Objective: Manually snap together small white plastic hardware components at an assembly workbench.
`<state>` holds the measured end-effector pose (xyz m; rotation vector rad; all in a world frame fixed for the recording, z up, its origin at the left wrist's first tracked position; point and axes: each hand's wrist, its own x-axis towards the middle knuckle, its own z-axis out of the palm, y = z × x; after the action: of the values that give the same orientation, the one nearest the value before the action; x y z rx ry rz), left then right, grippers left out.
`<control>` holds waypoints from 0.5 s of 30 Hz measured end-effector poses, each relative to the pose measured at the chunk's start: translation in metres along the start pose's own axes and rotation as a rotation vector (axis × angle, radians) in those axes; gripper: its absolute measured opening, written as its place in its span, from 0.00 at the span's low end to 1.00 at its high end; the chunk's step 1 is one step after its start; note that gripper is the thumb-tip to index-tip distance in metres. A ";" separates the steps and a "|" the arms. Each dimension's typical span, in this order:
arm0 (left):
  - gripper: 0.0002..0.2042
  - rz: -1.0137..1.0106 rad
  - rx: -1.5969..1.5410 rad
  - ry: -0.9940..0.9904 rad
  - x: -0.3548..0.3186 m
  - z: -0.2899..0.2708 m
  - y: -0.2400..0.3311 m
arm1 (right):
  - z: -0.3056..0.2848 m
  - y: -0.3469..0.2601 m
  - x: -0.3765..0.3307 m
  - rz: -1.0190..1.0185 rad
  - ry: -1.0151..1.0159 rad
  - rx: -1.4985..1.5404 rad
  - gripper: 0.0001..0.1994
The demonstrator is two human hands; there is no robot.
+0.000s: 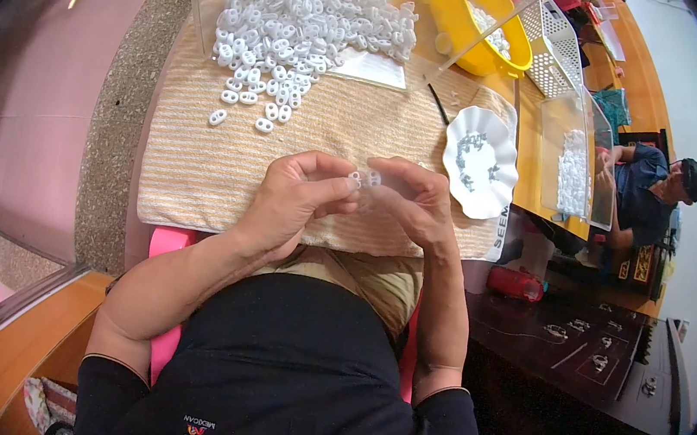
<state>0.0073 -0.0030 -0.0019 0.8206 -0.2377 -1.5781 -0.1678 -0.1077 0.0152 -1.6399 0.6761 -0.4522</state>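
A small white plastic piece point(361, 177) was pinched between the left hand point(294, 198) and right hand point(414, 201), raised above the striped towel's point(197, 173) near edge, probably for joining; the heap of white pieces point(303, 21) was kept at its far edge, within reach.

White rings point(303, 21), orange-striped towel point(198, 164), yellow bowl point(460, 14)

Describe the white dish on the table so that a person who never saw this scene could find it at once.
Start from the striped beige towel covering the table in front of the person. At its right edge, just right of the right hand, lies the white dish. Unlike the round yellow bowl and the white basket behind it, it is shallow, with a scalloped rim, and holds small dark metal bits.
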 end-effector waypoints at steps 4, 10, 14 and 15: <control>0.07 -0.008 0.000 0.005 0.000 0.000 0.000 | 0.001 0.002 -0.001 0.020 0.026 0.068 0.15; 0.07 -0.004 0.004 0.001 0.000 0.000 -0.001 | 0.000 0.003 -0.002 0.028 0.021 0.063 0.16; 0.07 -0.014 0.005 0.002 0.000 0.000 -0.001 | 0.000 0.004 -0.002 0.025 0.017 0.070 0.16; 0.07 -0.016 0.001 0.000 0.000 0.000 -0.001 | 0.001 0.003 -0.002 0.019 0.020 0.079 0.16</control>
<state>0.0066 -0.0030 -0.0031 0.8253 -0.2326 -1.5928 -0.1694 -0.1064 0.0118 -1.5550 0.6797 -0.4763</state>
